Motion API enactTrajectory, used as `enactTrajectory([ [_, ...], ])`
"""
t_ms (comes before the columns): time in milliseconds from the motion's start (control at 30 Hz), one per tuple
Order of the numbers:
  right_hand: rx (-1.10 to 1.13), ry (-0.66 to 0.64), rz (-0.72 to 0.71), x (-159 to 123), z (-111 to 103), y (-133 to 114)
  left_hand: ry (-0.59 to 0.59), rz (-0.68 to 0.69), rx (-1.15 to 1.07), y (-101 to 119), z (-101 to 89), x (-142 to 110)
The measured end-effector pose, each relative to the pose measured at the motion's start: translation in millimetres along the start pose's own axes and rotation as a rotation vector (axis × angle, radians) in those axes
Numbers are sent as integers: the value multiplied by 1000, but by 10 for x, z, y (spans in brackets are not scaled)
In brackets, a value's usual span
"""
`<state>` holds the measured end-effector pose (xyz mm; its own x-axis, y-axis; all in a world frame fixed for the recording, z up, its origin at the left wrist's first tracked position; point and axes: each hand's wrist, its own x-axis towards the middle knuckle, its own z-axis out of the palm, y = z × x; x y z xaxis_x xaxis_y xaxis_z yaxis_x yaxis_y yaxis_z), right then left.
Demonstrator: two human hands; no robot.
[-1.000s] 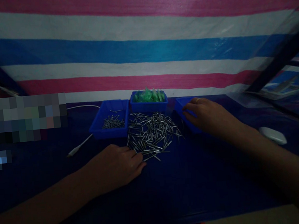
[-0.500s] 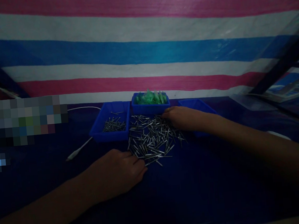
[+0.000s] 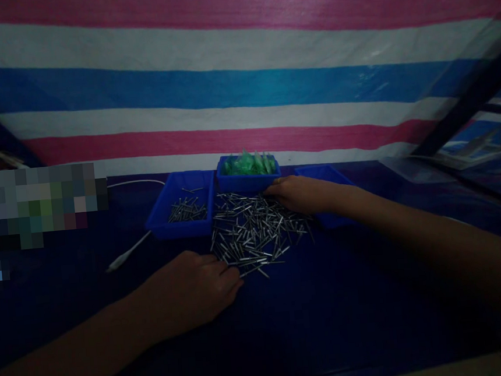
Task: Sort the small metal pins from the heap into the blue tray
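A loose heap of thin silver blind rivets [image 3: 254, 228] lies on the dark blue tabletop [image 3: 297, 318]. My left hand [image 3: 198, 289] rests at the heap's near left edge, fingers curled closed and touching the outermost rivets; what is inside them is hidden. My right hand [image 3: 301, 194] reaches over the heap's far right side, fingers drawn together and pointing down into the rivets. Its fingertips are dark, and whether a rivet is between them does not show. More rivets lie in the left blue tray [image 3: 181, 229]. The right blue tray [image 3: 328, 175] is partly covered by my right forearm.
A small blue tray [image 3: 250, 182] holding green plastic packets [image 3: 246, 164] stands behind the heap. A white cable [image 3: 128, 251] lies beside the left tray. A striped tarpaulin [image 3: 242, 89] hangs behind the table. A clear sheet [image 3: 411, 169] lies at the far right.
My right hand has moved left from the right tray to the heap's far right side, and stays there since half a second ago. My left hand keeps its place.
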<state>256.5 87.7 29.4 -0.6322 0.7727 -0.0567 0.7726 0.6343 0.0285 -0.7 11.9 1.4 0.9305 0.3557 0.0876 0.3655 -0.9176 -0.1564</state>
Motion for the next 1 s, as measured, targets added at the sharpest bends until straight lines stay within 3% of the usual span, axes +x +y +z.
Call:
enactTrajectory([
  [333, 100, -24, -56, -10, -40, -47, -7, -2, -14, -7, 4, -13],
  [533, 177, 84, -105, -23, -23, -158, -5, -16, -10, 1, 8, -9],
  [633, 161, 53, -154, -54, 8, -152, -14, -23, -5, 3, 3, -6],
  [1000, 40, 40, -35, -163, 3, -40, -13, -31, -22, -9, -6, -6],
])
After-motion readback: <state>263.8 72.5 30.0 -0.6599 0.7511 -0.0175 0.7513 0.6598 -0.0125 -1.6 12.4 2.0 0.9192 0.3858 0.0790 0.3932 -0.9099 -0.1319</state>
